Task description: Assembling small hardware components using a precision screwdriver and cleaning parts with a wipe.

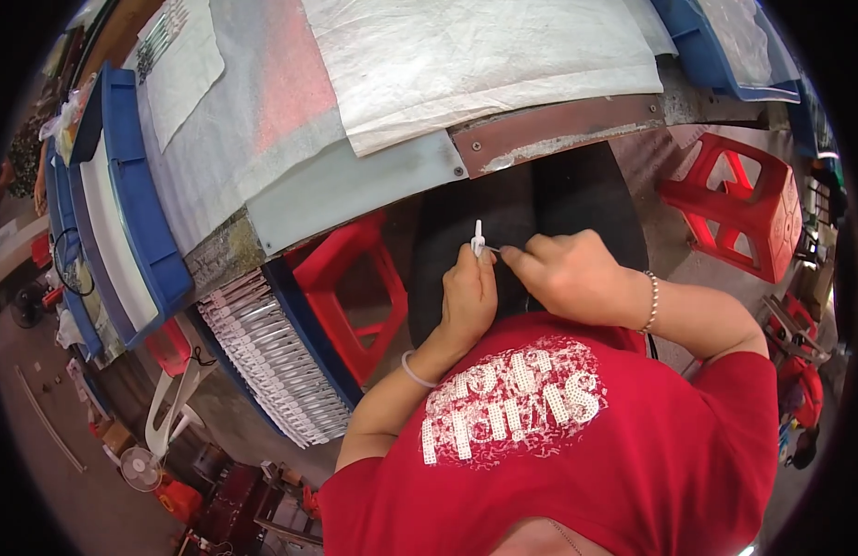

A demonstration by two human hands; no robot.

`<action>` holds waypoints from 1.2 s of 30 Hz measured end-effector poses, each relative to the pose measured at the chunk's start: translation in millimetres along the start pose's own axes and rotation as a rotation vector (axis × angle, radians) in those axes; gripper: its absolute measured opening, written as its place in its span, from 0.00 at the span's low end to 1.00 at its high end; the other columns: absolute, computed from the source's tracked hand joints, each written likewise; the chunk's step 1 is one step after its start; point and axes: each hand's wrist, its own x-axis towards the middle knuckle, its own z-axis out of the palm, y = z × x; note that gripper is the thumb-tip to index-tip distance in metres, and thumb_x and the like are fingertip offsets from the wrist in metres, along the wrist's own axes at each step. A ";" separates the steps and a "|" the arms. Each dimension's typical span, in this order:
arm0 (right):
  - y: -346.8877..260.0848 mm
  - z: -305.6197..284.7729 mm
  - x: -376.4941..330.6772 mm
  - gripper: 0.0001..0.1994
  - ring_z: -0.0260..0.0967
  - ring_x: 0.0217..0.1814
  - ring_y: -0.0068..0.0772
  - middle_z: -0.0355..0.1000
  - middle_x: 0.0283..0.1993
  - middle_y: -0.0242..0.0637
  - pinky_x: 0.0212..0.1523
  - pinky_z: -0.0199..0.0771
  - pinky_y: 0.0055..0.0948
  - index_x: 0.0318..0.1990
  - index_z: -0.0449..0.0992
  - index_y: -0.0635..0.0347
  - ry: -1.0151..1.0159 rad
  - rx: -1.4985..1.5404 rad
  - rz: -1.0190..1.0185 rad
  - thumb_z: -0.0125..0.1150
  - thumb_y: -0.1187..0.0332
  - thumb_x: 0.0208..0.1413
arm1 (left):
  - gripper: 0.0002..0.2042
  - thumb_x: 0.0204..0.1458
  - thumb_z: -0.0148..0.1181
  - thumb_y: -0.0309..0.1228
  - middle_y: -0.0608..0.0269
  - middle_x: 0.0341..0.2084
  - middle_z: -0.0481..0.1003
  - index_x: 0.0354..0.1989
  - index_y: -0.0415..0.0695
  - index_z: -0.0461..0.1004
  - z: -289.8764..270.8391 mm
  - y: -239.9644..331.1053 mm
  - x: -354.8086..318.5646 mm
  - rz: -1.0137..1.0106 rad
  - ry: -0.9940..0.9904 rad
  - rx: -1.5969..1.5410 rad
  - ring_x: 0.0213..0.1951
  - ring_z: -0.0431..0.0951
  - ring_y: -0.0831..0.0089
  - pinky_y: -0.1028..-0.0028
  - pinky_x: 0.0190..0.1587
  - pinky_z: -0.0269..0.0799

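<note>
Holds 1 small white part point(478, 239) upright in closed left hand point(470, 295) above lap point(475, 199), clear of table edge point(359, 193). Pinches 1 thin piece point(494, 248) at its side with right hand point(572, 276); leaves room before red stool point(770, 208).

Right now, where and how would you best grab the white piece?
I'd pinch the white piece by its narrow tip, coming from the table side. The tip points that way and sticks out free; the left hand covers the lower end, and the right hand crowds the right side.
</note>
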 end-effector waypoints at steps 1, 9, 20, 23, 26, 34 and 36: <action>-2.2 1.6 2.0 0.10 0.74 0.27 0.44 0.75 0.28 0.43 0.30 0.74 0.37 0.38 0.78 0.65 0.007 -0.089 -0.010 0.60 0.72 0.48 | 0.07 0.60 0.45 0.27 0.41 0.22 0.73 0.33 0.36 0.65 1.3 -1.5 -0.8 0.065 0.046 0.055 0.27 0.76 0.43 0.57 0.26 0.68; -3.3 -8.3 9.0 0.19 0.75 0.27 0.38 0.74 0.29 0.43 0.27 0.74 0.33 0.45 0.77 0.61 -0.097 -0.199 -0.078 0.60 0.71 0.41 | 0.07 0.59 0.47 0.25 0.40 0.21 0.72 0.31 0.35 0.63 2.7 -0.4 -2.5 0.068 0.005 0.062 0.26 0.75 0.42 0.56 0.23 0.67; 25.3 8.8 14.4 0.15 0.76 0.31 0.38 0.78 0.36 0.47 0.35 0.74 0.32 0.44 0.78 0.66 0.041 0.622 0.237 0.63 0.73 0.46 | 0.05 0.58 0.47 0.25 0.39 0.21 0.72 0.32 0.36 0.63 -1.0 -8.2 5.7 0.091 0.011 0.086 0.27 0.75 0.41 0.52 0.25 0.67; -1.8 -12.4 3.4 0.17 0.73 0.37 0.50 0.74 0.36 0.46 0.37 0.74 0.41 0.47 0.73 0.62 -0.026 0.283 0.171 0.61 0.69 0.49 | 0.07 0.60 0.46 0.27 0.54 0.18 0.69 0.32 0.37 0.67 -2.8 -7.9 -0.7 0.064 0.028 -0.077 0.21 0.72 0.62 0.67 0.22 0.64; -5.3 -13.1 -6.4 0.17 0.72 0.34 0.46 0.72 0.34 0.42 0.32 0.72 0.39 0.47 0.71 0.62 -0.003 0.172 0.131 0.61 0.72 0.48 | 0.10 0.63 0.45 0.31 0.74 0.14 0.61 0.32 0.40 0.68 -4.2 -8.4 -4.2 -0.094 -0.014 -0.230 0.16 0.59 0.89 0.82 0.17 0.54; -0.2 -7.7 -4.6 0.15 0.73 0.33 0.41 0.71 0.33 0.40 0.28 0.72 0.36 0.45 0.73 0.62 0.055 0.125 0.064 0.61 0.73 0.47 | 0.11 0.64 0.43 0.32 0.75 0.14 0.60 0.33 0.40 0.68 -5.8 -6.9 -3.0 -0.154 -0.077 -0.291 0.15 0.58 0.88 0.84 0.16 0.53; 1.2 -6.8 -3.5 0.16 0.72 0.33 0.43 0.71 0.34 0.40 0.29 0.72 0.36 0.45 0.73 0.62 0.040 0.124 0.055 0.61 0.73 0.47 | 0.11 0.64 0.43 0.32 0.76 0.14 0.60 0.33 0.40 0.68 -4.5 -9.1 -4.7 -0.139 -0.072 -0.279 0.15 0.58 0.88 0.84 0.17 0.53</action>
